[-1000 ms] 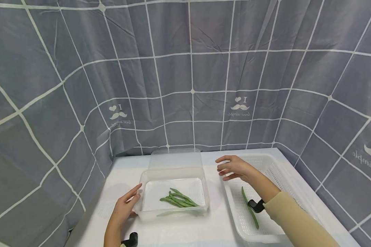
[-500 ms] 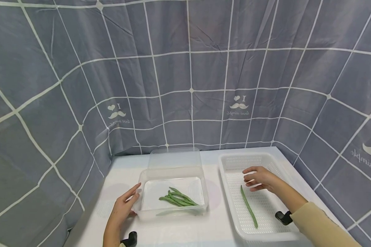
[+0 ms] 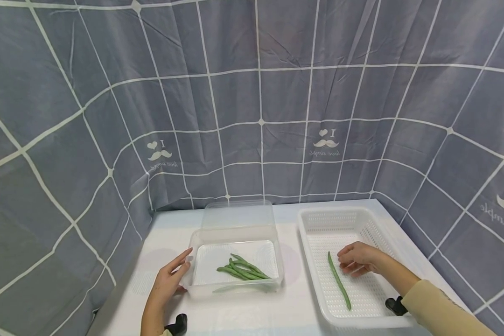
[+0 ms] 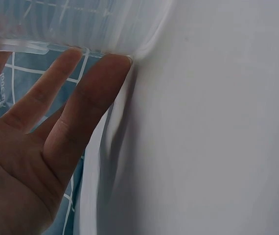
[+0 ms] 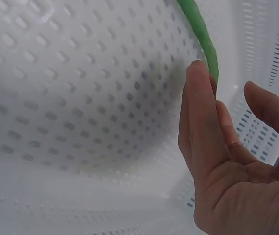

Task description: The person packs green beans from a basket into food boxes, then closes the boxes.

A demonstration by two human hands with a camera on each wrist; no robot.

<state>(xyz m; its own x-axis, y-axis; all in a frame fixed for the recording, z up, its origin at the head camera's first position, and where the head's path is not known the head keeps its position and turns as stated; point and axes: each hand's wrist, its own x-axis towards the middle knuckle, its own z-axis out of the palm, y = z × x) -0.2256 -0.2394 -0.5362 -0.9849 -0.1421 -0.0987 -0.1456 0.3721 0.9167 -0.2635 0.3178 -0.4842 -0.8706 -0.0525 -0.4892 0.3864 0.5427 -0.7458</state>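
A single green bean [image 3: 339,281] lies lengthwise in the white perforated basket [image 3: 326,317] on the right. My right hand [image 3: 360,259] is inside that basket, just right of the bean, thumb apart from the fingers and nothing between them. In the right wrist view the fingertips overlap the lower end of the green bean [image 5: 200,32]. On the left stands a clear plastic container [image 3: 197,291] with several green beans [image 3: 243,269] piled in it. My left hand [image 3: 166,283] rests its fingertips on the container's left side, fingers straight, as the left wrist view shows along the container wall [image 4: 81,24].
A clear lid [image 3: 238,214] lies behind the container on the white table [image 3: 291,298]. A grey checked curtain [image 3: 235,102] hangs behind the table and along both sides. Both wrists wear small black camera mounts [image 3: 396,305].
My right hand has moved from beside the basket's left rim, rightward over the basket, then down toward the lone bean. My left hand stays at the container.
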